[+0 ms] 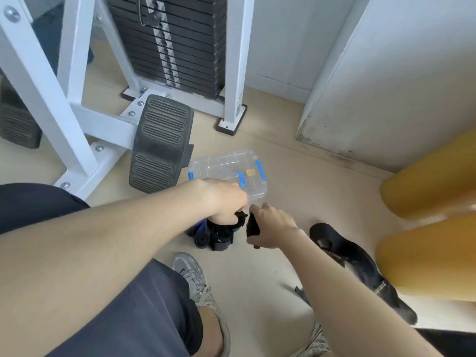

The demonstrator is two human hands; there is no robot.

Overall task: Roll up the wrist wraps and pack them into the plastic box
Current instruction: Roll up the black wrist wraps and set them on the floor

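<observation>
Clear plastic with blue latches, the plastic box (226,164) stands on the floor (296,181) just beyond our hands, beside the machine's ribbed foot plate (161,143). Our left hand (222,200) curls its fingers round a black strap (239,220) above a small heap of rolled wraps (215,237), black and blue. Our right hand (274,229), just beside it, grips a black wrist wrap (253,228); we cannot tell whether the two pieces join. Another black wrap (358,258) lies flat on the floor to the right.
</observation>
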